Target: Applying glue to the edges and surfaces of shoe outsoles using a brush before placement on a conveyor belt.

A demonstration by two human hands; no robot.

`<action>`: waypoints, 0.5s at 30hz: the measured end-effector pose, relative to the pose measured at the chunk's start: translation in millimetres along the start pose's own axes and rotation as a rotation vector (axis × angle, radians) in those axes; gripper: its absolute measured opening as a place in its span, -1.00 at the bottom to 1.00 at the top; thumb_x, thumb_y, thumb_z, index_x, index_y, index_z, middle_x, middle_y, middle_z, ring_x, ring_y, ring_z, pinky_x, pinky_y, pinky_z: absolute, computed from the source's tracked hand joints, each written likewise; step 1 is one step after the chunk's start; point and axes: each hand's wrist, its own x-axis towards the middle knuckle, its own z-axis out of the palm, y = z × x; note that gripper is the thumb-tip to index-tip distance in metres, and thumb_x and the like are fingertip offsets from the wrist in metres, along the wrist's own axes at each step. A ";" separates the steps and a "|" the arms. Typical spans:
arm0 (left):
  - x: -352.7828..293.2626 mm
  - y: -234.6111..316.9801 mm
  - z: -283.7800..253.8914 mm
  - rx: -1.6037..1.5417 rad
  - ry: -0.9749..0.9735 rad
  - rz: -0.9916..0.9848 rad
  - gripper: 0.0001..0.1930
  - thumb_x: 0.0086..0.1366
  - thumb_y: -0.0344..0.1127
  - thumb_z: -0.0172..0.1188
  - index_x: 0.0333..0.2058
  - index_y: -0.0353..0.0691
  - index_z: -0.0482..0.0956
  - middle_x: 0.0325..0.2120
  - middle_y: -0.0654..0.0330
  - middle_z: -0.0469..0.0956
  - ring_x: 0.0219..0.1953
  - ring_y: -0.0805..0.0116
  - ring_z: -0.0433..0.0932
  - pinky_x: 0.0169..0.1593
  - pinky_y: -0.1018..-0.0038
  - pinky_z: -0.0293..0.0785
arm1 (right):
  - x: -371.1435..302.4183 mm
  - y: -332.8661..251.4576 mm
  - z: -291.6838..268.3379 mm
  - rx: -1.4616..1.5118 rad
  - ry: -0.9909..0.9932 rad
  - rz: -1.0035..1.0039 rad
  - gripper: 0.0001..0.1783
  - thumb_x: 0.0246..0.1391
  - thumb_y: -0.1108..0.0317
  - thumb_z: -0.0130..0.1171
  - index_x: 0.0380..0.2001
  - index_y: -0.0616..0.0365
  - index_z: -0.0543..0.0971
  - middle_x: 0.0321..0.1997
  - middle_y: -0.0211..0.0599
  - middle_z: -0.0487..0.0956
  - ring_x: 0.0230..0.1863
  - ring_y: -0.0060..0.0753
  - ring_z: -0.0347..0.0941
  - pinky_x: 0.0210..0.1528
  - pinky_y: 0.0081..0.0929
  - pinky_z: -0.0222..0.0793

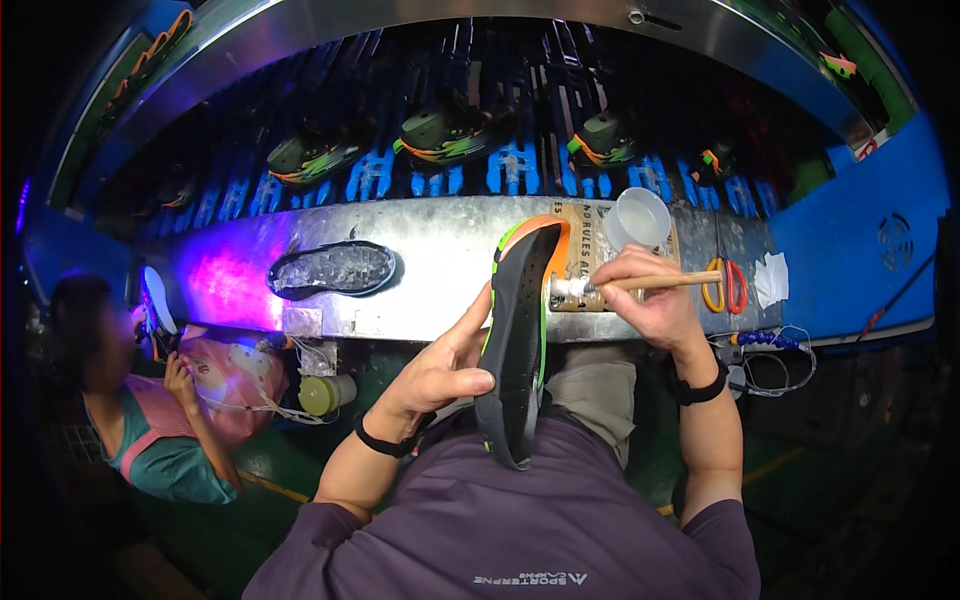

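My left hand grips a shoe sole, black with a bright green edge and an orange far end. The sole stands lengthwise in front of me, tipped up off the bench, its near end close to my shirt. My thumb lies on its left side and my fingers go behind it. In my right hand is a brush with a wooden handle, held between thumb and fingers. Its pale bristles are at the sole's right edge, and whether they touch is hard to tell.
A dark sole lies on the metal bench. A white plastic cup stands on cardboard, beside scissors and white paper. Shoes hang on blue holders behind. At left, another person holds a sole.
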 end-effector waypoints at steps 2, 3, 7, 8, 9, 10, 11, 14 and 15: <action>0.3 1.2 -4.8 0.010 0.004 0.012 0.16 0.11 -0.27 0.31 0.49 -0.26 -0.38 0.38 -0.06 0.14 0.33 0.22 0.29 0.36 0.35 0.17 | -1.5 2.7 1.7 0.057 0.022 0.015 -0.86 -0.02 0.51 0.23 -0.35 0.25 0.68 -0.45 -0.29 0.61 -0.41 -0.44 0.45 -0.30 -0.47 0.36; 0.7 1.1 -9.3 0.015 0.003 0.012 0.16 0.12 -0.26 0.32 0.49 -0.26 -0.38 0.38 -0.05 0.14 0.33 0.22 0.29 0.36 0.35 0.17 | -1.3 4.9 2.9 0.113 0.043 0.033 -0.86 -0.02 0.51 0.22 -0.34 0.26 0.68 -0.44 -0.27 0.62 -0.41 -0.44 0.45 -0.30 -0.47 0.36; 0.6 12.1 -0.1 0.054 0.062 -0.059 0.24 0.03 -0.07 0.39 0.47 -0.35 -0.31 0.47 -0.02 -0.06 0.48 0.22 0.03 0.45 0.35 0.00 | 2.7 4.7 2.3 0.010 0.141 0.031 -0.85 0.02 0.46 0.27 -0.31 0.24 0.69 -0.36 -0.23 0.66 -0.33 -0.34 0.56 -0.25 -0.45 0.44; 2.6 11.3 -5.7 0.042 -0.003 0.030 0.14 0.17 -0.23 0.31 0.48 -0.28 -0.37 0.43 -0.04 0.04 0.38 0.22 0.21 0.39 0.35 0.11 | 0.7 5.7 -2.0 -0.021 0.065 0.061 -0.85 0.02 0.45 0.28 -0.31 0.23 0.69 -0.37 -0.23 0.65 -0.35 -0.34 0.55 -0.26 -0.43 0.43; 3.1 11.1 -10.3 0.050 -0.012 0.045 0.10 0.20 -0.23 0.27 0.49 -0.28 -0.35 0.45 -0.03 -0.03 0.42 0.22 0.15 0.41 0.34 0.09 | 0.4 2.8 -4.9 -0.007 0.002 0.080 -0.86 0.02 0.45 0.28 -0.32 0.23 0.70 -0.39 -0.23 0.64 -0.36 -0.35 0.55 -0.27 -0.43 0.41; 1.9 12.1 -15.1 0.018 0.001 0.048 0.07 0.22 -0.24 0.24 0.49 -0.27 -0.35 0.46 -0.03 -0.03 0.42 0.23 0.15 0.42 0.33 0.08 | 0.3 3.2 -3.2 0.013 0.025 0.085 -0.87 0.01 0.46 0.28 -0.34 0.23 0.69 -0.40 -0.23 0.64 -0.37 -0.37 0.54 -0.29 -0.46 0.40; -0.7 12.5 -20.3 -0.013 0.012 0.056 0.04 0.25 -0.24 0.21 0.49 -0.27 -0.34 0.46 -0.03 -0.02 0.43 0.23 0.14 0.43 0.33 0.08 | -4.9 9.3 -0.9 0.083 0.091 0.108 -0.89 0.02 0.47 0.28 -0.34 0.24 0.68 -0.38 -0.24 0.64 -0.33 -0.40 0.53 -0.27 -0.47 0.39; -1.7 -1.6 -40.1 -0.220 0.143 0.090 -0.07 0.33 0.07 0.11 0.48 -0.24 -0.14 0.38 -0.07 0.18 0.35 0.08 0.33 0.39 0.20 0.24 | -16.7 16.8 0.3 0.218 0.305 0.188 -0.88 0.07 0.52 0.19 -0.30 0.27 0.64 -0.33 -0.39 0.56 -0.34 -0.58 0.41 -0.26 -0.61 0.32; -1.9 -13.6 -54.3 -0.325 0.165 0.102 -0.16 0.40 0.08 0.02 0.47 -0.23 -0.06 0.36 -0.10 0.22 0.34 0.02 0.34 0.39 0.16 0.25 | -24.9 34.0 -0.4 0.245 0.399 0.170 -0.88 0.09 0.52 0.18 -0.28 0.27 0.63 -0.34 -0.40 0.56 -0.32 -0.61 0.41 -0.25 -0.63 0.31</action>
